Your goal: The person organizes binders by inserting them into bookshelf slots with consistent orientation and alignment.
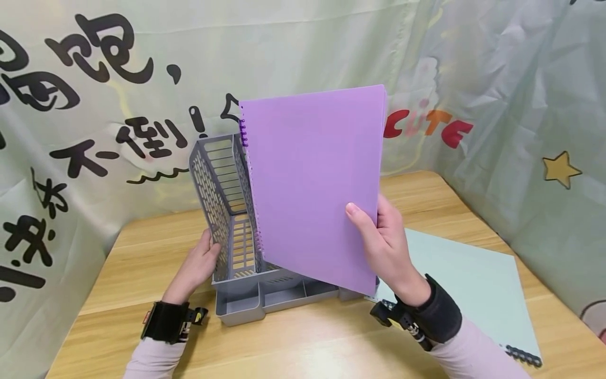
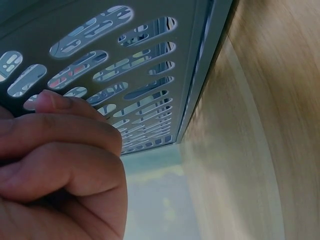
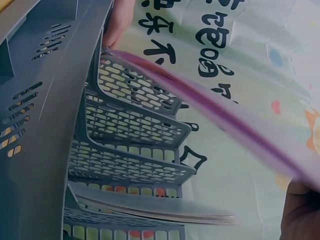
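My right hand [image 1: 388,247] holds a purple spiral notebook [image 1: 312,179] by its right edge, thumb flat on the cover and fingers behind. The notebook is raised upright, tilted, overlapping a grey desk file organizer [image 1: 241,316] in the head view. The organizer has perforated dividers and a row of small front trays. My left hand [image 1: 201,260] grips the front edge of its left side panel [image 2: 140,85], with curled fingers [image 2: 75,130] against the slots. In the right wrist view the notebook [image 3: 215,107] slants beside the dividers, blurred.
A pale green notebook [image 1: 468,284] with black binding lies on the wooden table [image 1: 142,268] at the right. A thin stack of sheets or a notebook [image 3: 150,207] stands in an organizer slot. Printed cloth [image 1: 307,42] hangs behind and at the sides.
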{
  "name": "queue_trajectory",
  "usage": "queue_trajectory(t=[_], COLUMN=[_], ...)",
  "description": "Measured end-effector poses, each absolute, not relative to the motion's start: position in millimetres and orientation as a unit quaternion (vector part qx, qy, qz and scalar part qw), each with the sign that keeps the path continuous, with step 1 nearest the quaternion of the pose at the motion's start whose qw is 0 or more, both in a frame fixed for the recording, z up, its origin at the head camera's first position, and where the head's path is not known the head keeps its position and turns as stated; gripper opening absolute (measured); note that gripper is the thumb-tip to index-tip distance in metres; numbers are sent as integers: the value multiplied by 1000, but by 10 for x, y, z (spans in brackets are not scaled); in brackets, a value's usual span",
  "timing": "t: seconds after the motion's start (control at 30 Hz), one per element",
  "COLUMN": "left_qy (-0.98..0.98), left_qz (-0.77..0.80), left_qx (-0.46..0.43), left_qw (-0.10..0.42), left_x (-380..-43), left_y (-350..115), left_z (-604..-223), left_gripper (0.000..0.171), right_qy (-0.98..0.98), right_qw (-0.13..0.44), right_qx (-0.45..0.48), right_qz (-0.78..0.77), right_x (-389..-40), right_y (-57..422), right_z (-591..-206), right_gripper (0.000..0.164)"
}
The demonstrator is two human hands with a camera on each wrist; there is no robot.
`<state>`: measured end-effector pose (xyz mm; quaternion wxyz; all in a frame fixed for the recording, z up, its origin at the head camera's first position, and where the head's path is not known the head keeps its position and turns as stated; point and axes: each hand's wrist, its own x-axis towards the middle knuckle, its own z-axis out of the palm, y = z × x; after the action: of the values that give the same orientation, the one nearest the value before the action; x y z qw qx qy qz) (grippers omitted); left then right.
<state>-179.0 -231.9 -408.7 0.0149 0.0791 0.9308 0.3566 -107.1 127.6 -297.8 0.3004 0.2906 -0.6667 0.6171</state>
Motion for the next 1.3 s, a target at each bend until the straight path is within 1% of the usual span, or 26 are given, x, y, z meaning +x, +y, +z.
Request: queue_trajectory(t=[0.23, 0.4, 0.63, 0.77, 1.07, 1.17, 1.3], left_qy=[928, 928, 927, 925, 926, 925, 925], left_qz=[365, 363, 365, 371, 369, 370, 370], left_qx=[75, 77, 79, 80, 80, 82, 86], left_qw=[14, 11, 14, 17, 15, 17, 23], left_x=[-1798, -1805, -1805, -1810, -1819, -1819, -1816], left_y=[-2312, -2318, -2322, -2324, -2342, -2346, -2343], left_z=[-4088, -4088, -4100, -4099, -4097, -4101, -4102], left_gripper=[50, 50, 51, 52, 50, 51, 54], right_qy=[-665, -666, -684, -693, -717, -727, -742], right_qw=[329, 335, 343, 345, 359, 362, 362], right_qx=[300, 299, 289, 280, 268, 259, 248], right_qz=[600, 596, 576, 568, 534, 523, 506], right_x=[-1201, -1328, -1423, -1459, -1554, -1598, -1689], right_y=[1126, 1041, 911, 838, 639, 576, 526], right_z=[-3002, -3065, -3115, -3119, -3099, -3105, -3163], right_gripper=[8, 9, 18, 18, 8, 9, 16])
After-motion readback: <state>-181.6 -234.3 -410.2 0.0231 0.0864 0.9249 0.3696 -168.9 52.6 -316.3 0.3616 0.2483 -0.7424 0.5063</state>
